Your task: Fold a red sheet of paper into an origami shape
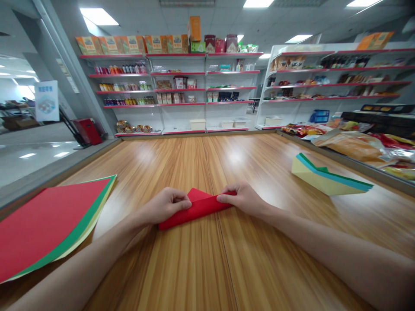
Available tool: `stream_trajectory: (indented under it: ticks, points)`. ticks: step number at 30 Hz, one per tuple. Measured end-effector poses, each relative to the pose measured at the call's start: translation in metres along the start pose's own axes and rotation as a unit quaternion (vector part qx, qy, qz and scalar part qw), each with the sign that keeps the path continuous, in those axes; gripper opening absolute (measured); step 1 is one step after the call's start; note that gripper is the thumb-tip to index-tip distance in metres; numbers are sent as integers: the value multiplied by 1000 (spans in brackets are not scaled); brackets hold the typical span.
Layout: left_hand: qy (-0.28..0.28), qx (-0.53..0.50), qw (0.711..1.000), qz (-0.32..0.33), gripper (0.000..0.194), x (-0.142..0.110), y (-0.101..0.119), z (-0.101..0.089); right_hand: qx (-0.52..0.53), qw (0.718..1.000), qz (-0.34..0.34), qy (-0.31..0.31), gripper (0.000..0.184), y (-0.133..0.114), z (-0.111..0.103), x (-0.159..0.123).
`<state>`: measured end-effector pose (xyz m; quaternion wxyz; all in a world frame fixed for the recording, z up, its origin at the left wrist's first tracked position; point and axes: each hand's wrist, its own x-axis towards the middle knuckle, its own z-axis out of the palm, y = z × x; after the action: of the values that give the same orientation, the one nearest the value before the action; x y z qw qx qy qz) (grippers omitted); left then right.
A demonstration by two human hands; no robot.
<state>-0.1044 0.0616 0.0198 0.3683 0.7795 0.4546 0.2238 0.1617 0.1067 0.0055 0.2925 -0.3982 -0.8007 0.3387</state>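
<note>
And there it is, a red folded paper (201, 211) at the centre of the tabletop, a long narrow band slanting up from lower left to upper right, with a pointed flap (196, 194) standing out past its far edge! Both hands are on it: the left hand (171, 204) grasps the band left of the flap, thumb laid along the near face, fingers curled in; the right hand (241, 198) pinches the far right end, thumb across the paper, fingers bent behind. Beneath it all runs the wood-grain table (191, 272), a dark seam passing under the paper.

Out to the left, near the left forearm, lies a stack of coloured paper sheets (48, 220), red on top, green and pale yellow peeking out along the edge. Over on the right, well apart from the right hand, sit nested paper boats (327, 177) in pale yellow, light blue and green! Beyond them, snack packets (353, 144) crowd the right-hand side, and across the back stand white shelves (181, 114) with red edge strips, rows of small bottles (128, 69) at left and orange boxes (132, 44) lined along the top
</note>
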Motion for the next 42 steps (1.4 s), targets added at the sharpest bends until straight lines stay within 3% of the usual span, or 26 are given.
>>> stream_trajectory:
  ticks: [5, 10, 14, 23, 28, 35, 39, 42]
  points:
    - [8, 102, 995, 15, 39, 0, -3, 1, -3, 999, 35, -15, 33, 0, -2, 2]
    - [2, 246, 969, 20, 41, 0, -6, 0, -50, 996, 69, -29, 37, 4, -2, 6]
    - [8, 283, 958, 39, 41, -1, -9, 1, -74, 994, 80, -28, 37, 3, -2, 9]
    - [28, 232, 972, 26, 44, -6, -10, 3, 37, 999, 21, -16, 33, 11, -4, 1]
    - [-27, 57, 997, 38, 43, -8, -10, -1, 44, 999, 19, 10, 37, 12, -2, 3]
    - [-63, -77, 995, 16, 40, -10, -9, -6, 96, 993, -52, 38, 33, 10, -4, 7]
    - [-89, -54, 994, -8, 35, -9, 13, -2, 249, 968, 31, 13, 38, 8, 1, 7]
    - [-51, 56, 997, -14, 29, -10, 38, 7, 286, 958, 25, -27, 38, 0, 9, 3]
